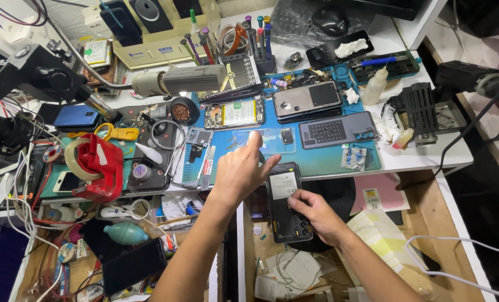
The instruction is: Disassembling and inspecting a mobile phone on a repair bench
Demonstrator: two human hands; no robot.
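Light: I see bright, even overhead light on the surface (316, 159).
Shadows: soft, short.
Edges: wide-angle bending; corners dimmer.
Focus: sharp centre.

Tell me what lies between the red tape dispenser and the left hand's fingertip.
In the head view, between the red tape dispenser and the left hand lie a small round tin and flat metal blade tools on the blue mat.

a cluttered white workbench (422, 159) with a blue mat (322, 159), above open wooden drawers (428, 218).
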